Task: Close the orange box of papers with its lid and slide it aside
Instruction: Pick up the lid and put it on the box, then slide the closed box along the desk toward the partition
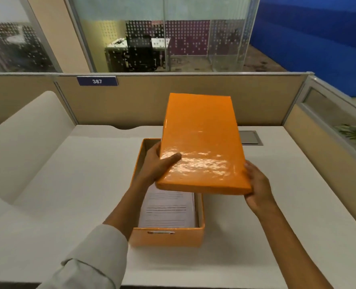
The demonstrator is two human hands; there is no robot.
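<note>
Head camera looks down on our two hands holding the lid [202, 142] over the box [168, 236]. We see the lid as a glossy orange rectangle, its top catching white glare near our fingers, its shallow rim facing down. It is in the air, tilted, with the near edge low and the far end raised away from us. Our left hand [156, 165] grips the lid's near left corner, thumb laid flat on top and the other fingers hidden beneath. Our right hand [258, 188] clasps the near right corner, fingers curled along the side edge and under it. Both hands are closed on the lid.

Below our fingers the box sits open on the white desk [68, 184]. It is orange outside, pale inside, with a small metal label slot [161, 232] on the near wall. A stack of printed papers [166, 209] lies inside, just under our left wrist. The lid hangs above the far half of the box and reaches out past its right wall, so it is not yet lined up with the opening.

Beyond our fingertips stands a tan partition [141, 101] carrying a blue sign [97, 81] marked 387. A grey cable hatch [250, 137] is set in the desk to the right of the lid.
</note>
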